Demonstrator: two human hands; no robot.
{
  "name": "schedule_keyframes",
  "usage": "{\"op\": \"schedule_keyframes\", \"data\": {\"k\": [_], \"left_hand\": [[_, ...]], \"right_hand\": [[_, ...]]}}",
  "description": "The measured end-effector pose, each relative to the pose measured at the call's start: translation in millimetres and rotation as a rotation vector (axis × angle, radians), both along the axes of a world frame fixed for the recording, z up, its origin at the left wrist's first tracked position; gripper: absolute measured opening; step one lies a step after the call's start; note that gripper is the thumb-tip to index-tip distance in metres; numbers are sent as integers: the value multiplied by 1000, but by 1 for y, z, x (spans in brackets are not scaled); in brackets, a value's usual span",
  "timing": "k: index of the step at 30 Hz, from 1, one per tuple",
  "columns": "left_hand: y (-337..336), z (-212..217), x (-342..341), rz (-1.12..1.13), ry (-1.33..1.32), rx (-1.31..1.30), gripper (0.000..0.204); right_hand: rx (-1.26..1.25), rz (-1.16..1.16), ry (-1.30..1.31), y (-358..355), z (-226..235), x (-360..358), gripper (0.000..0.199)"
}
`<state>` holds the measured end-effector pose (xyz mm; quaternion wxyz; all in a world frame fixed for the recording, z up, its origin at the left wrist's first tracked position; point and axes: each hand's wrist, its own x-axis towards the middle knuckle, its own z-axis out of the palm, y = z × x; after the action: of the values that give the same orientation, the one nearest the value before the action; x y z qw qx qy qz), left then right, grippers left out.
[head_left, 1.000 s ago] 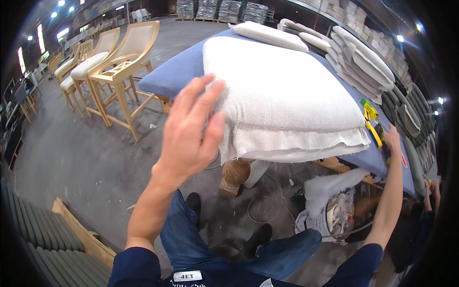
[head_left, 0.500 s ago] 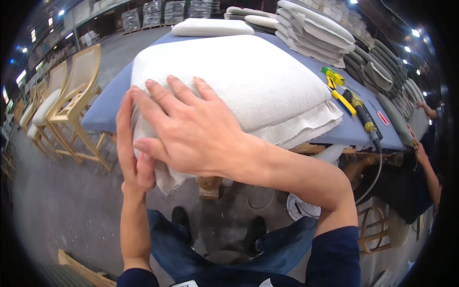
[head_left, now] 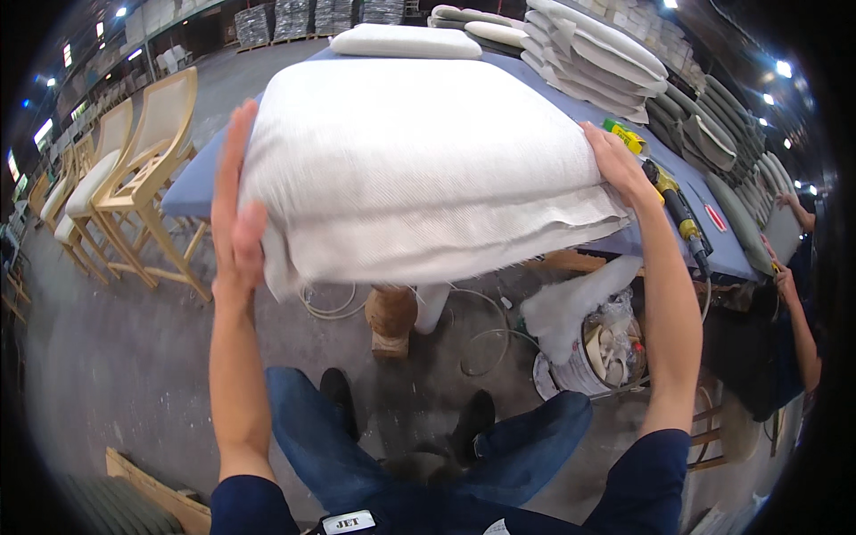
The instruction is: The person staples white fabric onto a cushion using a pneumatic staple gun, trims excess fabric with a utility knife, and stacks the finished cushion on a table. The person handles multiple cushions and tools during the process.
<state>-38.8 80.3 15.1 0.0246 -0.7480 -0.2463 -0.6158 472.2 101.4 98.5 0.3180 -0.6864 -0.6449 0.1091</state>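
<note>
Left hand (head_left: pixel 236 201), open, empty, is flanking the cushion (head_left: pixel 419 152); right hand (head_left: pixel 617 162) is touching its right edge, closure unclear; floor (head_left: pixel 437 358) is showing below.

a white cushion (head_left: pixel 410 152) with a frayed fabric hem (head_left: pixel 566 234) juts over the edge of a blue-topped table (head_left: pixel 186 189). the left hand (head_left: pixel 239 209) stands flat along its left side; the right hand (head_left: pixel 619 165) touches its right corner. a yellow-and-black power tool (head_left: pixel 682 214) lies nearby; pale wooden chairs (head_left: pixel 143 187) stand left.
</note>
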Motion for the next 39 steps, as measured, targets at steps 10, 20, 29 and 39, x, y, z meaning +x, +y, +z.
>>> {"op": "schedule_keyframes", "data": {"k": [10,20,29,39], "left_hand": [[-15,12,-73,366,-195,-581,29],[-33,4,-65,-52,-343,-991,53],[26,129,-24,-1133,-776,-911,34],[43,270,65,-932,-831,-687,30]], "right_hand": [[180,-167,-168,-62,12,6,55],[399,-422,-692,-25,-55,89,52],[852,497,-298,-79,-45,-19,82],[650,97,175,12,114,2,69]]}}
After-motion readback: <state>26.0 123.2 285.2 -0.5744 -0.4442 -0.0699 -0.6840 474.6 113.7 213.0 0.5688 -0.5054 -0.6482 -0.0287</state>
